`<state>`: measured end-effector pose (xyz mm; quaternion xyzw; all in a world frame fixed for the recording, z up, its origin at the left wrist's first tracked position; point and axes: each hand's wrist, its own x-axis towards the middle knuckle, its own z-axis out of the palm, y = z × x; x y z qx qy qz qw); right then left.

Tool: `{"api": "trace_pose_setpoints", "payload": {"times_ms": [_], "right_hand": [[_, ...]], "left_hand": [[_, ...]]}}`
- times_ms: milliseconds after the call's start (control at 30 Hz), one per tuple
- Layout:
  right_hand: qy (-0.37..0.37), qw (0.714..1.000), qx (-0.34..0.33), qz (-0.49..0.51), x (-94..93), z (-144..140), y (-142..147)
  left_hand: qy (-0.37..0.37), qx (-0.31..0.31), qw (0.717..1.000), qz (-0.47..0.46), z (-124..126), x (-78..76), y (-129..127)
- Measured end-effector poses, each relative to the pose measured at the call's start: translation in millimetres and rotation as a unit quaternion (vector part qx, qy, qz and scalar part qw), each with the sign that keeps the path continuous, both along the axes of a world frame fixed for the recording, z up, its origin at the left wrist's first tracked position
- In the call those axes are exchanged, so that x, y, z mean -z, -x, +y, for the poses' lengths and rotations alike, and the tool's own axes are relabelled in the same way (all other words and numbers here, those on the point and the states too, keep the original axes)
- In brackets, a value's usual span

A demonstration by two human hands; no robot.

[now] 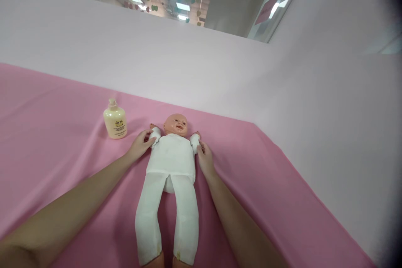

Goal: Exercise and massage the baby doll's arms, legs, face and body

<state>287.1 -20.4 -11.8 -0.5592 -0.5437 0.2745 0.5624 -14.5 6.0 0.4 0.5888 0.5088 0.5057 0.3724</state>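
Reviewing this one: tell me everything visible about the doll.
The doll lies face up on the pink cloth, head toward the pale wall, arms raised beside its head, legs slightly apart. Its bald head looks like glossy plastic; torso, sleeves and legs are white, with yellowish marks near both ankles. The left grip and right grip each touch one arm. The frame crops its feet.

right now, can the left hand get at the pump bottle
Probably yes: the pump bottle stands near the left hand with nothing visible between them, though that hand is now at the doll's sleeve.
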Motion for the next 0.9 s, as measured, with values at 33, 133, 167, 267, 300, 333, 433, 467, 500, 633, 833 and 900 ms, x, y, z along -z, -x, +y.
{"api": "trace_pose_setpoints", "payload": {"times_ms": [33, 133, 167, 267, 300, 333, 433, 467, 500, 633, 833, 900], "right_hand": [[0.003, 1.0, 0.0, -0.003, -0.5, 0, 0], [0.013, 1.0, -0.008, -0.011, -1.9, -2, 1], [0.017, 1.0, -0.01, -0.013, -2.2, -2, 1], [0.032, 0.999, -0.011, -0.009, -2.5, -1, 1], [0.036, 0.999, -0.01, -0.003, -2.4, -1, 0], [0.037, 0.999, -0.009, 0.006, -2.5, 0, 0], [0.033, 0.998, -0.012, 0.059, -3.4, 2, -1], [0.028, 0.996, -0.019, 0.087, -4.1, 2, -1], [0.02, 0.992, -0.028, 0.118, -4.9, 2, 0], [0.003, 0.974, -0.057, 0.217, -8.0, 1, 1], [0.024, 0.964, -0.108, 0.242, -9.1, 2, -3], [0.025, 0.966, -0.112, 0.231, -8.5, 3, -3]], "left_hand": [[0.001, 0.001, 1.0, -0.002, -1, -0.7, 0], [-0.002, -0.002, 1.0, 0.002, -4, -3.0, -1], [0.0, 0.001, 1.0, 0.004, -5, -3.7, -1], [0.019, 0.014, 1.0, 0.008, -8, -5.9, -2], [0.028, 0.02, 0.999, 0.0, -8, -6.6, -2], [0.036, 0.026, 0.999, -0.014, -9, -7.1, -2], [0.058, 0.049, 0.993, -0.095, -8, -8.3, -3], [0.064, 0.056, 0.988, -0.127, -7, -8.6, -3], [0.067, 0.058, 0.983, -0.158, -6, -8.9, -3], [0.05, 0.056, 0.968, -0.241, -1, -8.8, -4], [0.071, 0.131, 0.952, -0.269, 5, 0.5, -5], [0.075, 0.128, 0.956, -0.254, 7, 4.4, -5]]}}
